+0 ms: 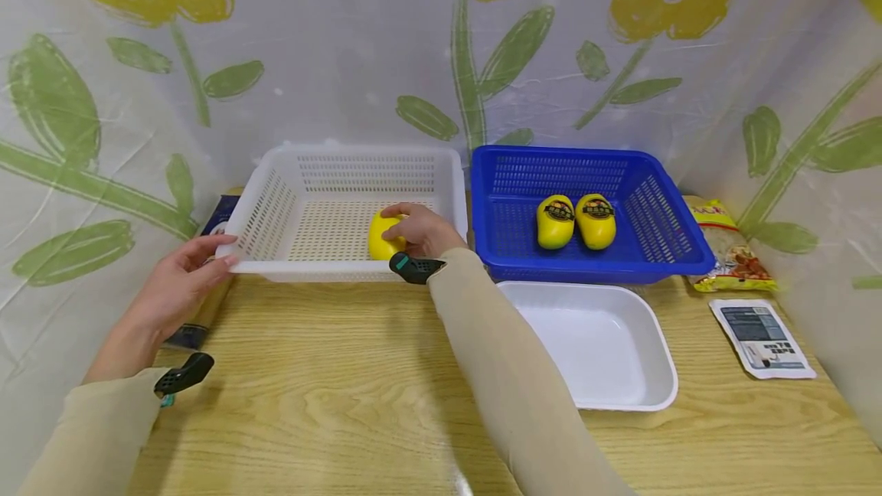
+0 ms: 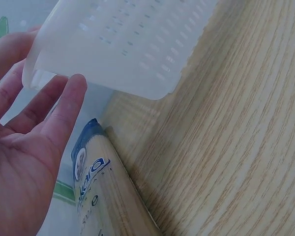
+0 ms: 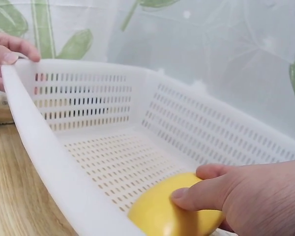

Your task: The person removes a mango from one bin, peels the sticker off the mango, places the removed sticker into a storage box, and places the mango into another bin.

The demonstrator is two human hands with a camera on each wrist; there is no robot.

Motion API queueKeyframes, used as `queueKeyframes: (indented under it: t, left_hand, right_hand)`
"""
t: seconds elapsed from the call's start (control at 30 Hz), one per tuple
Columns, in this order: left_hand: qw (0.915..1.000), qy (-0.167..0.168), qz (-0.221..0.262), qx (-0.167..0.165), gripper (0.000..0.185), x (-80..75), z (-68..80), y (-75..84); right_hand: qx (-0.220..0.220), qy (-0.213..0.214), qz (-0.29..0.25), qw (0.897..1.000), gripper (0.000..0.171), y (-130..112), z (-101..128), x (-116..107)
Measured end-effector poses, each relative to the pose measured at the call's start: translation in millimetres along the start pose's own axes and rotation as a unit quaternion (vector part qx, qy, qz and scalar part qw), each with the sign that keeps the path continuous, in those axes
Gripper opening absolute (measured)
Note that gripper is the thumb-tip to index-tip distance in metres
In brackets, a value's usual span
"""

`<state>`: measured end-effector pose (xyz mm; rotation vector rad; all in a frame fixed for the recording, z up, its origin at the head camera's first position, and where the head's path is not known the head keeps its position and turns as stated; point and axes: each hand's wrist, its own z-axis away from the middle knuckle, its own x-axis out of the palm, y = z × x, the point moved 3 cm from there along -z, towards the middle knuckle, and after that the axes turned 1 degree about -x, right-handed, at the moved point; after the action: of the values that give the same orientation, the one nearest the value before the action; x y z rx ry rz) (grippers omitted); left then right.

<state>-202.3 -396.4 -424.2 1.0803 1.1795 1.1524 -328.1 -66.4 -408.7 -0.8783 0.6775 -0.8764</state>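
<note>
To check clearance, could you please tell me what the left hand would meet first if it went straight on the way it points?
The left hand would first meet the white, rectangular, perforated plastic basket, whose corner it holds, though depth is unclear.

left grip [image 2: 27, 145] holds white basket [image 2: 108, 54] by corner | packet [image 2: 105, 191] (blue-ended) near it | wood-grain table [image 2: 236, 128]

Clock's centered on the head view, btw: white tray [image 1: 596, 350] at 4, yellow-edged food bag [image 1: 730, 255] at 3, flat little packet [image 1: 763, 339] between 3 and 4, pasta pack [image 2: 110, 187] around 8:30. Wood-grain worktop [image 1: 331, 373] at 6, flowery curtain [image 1: 310, 67] at 12.
</note>
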Motion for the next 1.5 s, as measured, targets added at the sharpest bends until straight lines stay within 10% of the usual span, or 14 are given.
queueKeyframes:
  t: [1.07,1.5]
  left_hand:
    - [0.9987,0.004,-0.048,-0.019,0.046,-2.3,-0.6,2.2]
    - [0.9995,0.003,-0.025,-0.019,0.042,-2.8,-0.3,0.8]
  right_hand:
    - [-0.056,0.034,0.037,0.997,0.033,-10.9,5.8,-3.9]
    - [-0.205,-0.016,0.098,0.974,0.035,-55.9,98.3,-80.3]
